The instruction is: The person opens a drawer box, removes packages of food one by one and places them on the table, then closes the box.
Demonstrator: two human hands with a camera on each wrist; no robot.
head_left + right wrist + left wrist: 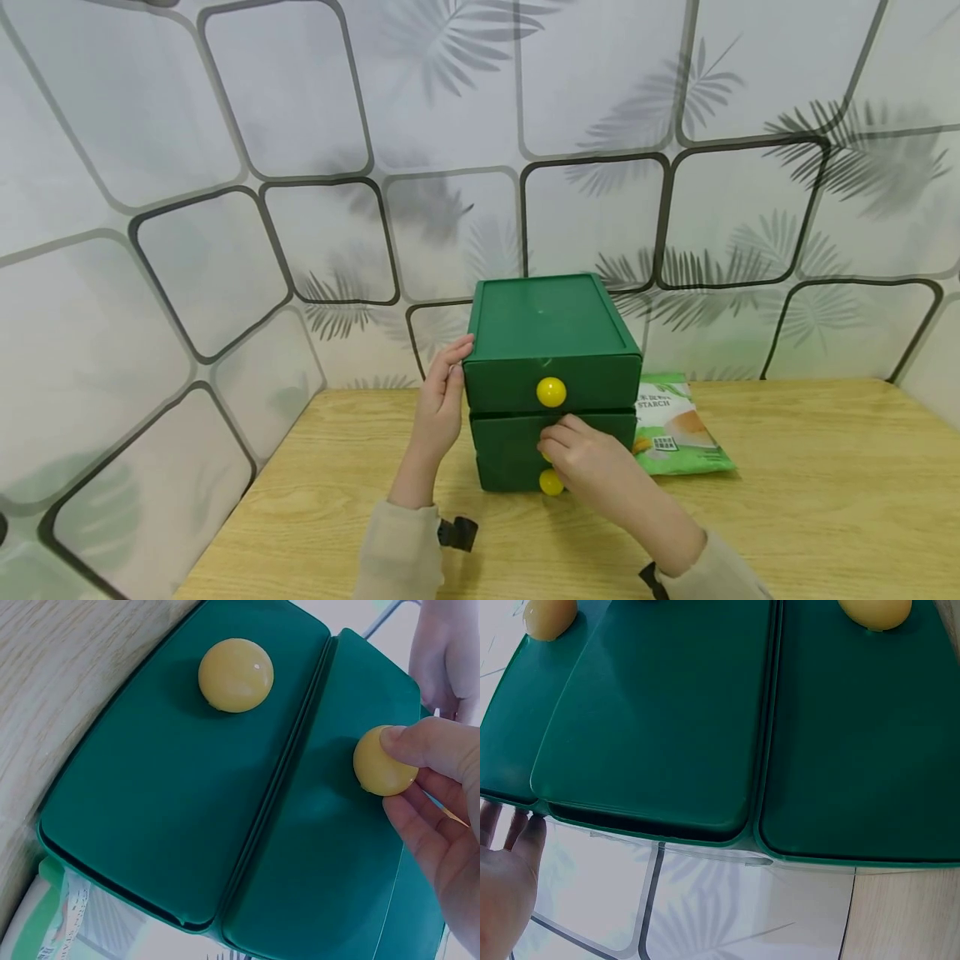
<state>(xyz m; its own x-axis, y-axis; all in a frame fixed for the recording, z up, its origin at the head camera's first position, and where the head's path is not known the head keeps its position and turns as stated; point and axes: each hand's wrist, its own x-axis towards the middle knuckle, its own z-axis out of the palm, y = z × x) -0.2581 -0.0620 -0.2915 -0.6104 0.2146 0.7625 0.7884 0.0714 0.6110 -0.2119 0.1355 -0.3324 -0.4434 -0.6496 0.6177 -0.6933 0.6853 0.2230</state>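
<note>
At the right hand, which pinches its yellow knob, the middle drawer looks barely out, other drawers closed. The left hand, fingers extended, touches the cabinet's side.

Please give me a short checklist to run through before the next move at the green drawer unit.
1. Grip on the middle knob: ok; the right hand pinches it between thumb and fingers.
2. Support for the drawer unit: ok; the left hand rests against its left side, near the top.
3. Top knob and bottom knob free: ok; neither is held.
4. Starch bag out of the drawers' way: ok; it lies on the unit's right, not in front.
5. Contents of the middle drawer: cannot tell; its inside is not visible.
</note>
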